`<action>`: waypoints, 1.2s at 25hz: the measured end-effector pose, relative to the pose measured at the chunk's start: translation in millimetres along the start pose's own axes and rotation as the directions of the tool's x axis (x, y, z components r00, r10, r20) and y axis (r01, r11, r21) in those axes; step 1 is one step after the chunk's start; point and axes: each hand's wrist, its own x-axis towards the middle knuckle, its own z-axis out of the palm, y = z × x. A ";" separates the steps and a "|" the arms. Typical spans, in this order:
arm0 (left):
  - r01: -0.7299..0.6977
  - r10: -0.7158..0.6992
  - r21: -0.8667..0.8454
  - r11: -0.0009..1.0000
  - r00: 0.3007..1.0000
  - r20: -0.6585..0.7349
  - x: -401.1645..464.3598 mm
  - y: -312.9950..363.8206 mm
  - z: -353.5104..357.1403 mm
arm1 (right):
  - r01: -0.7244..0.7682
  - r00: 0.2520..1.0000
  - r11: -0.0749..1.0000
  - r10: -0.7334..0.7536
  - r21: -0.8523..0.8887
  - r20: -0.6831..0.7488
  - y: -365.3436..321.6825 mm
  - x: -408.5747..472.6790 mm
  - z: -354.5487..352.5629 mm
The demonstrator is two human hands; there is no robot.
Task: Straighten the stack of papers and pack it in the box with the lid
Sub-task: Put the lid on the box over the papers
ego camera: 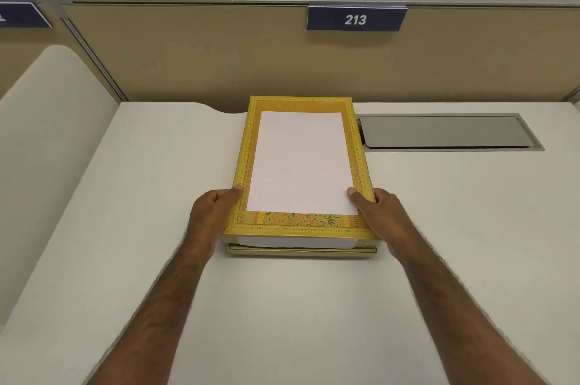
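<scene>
A yellow lid with an ornate gold border [299, 229] sits at the middle of the desk, over the box. A white sheet [301, 162] covers most of the lid's top, leaving a floral strip bare at the near edge. Under the lid's near edge the white side of the paper stack [295, 242] shows, and below it the gold rim of the box base [301, 250]. My left hand [213, 212] grips the lid's left side, thumb on top. My right hand [383, 215] grips the right side, its thumb resting on the sheet's corner.
The white desk [282, 306] runs back to a tan partition carrying a blue sign reading 213 [356, 19]. A metal cable hatch [448, 132] is set into the desk right of the box. A curved white divider [53, 96] stands at the left.
</scene>
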 end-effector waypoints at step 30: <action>-0.571 0.439 0.583 0.577 0.819 0.368 14.3 -14.4 15.1 | 0.372 0.922 0.772 -0.370 -0.515 0.111 7.7 7.9 21.1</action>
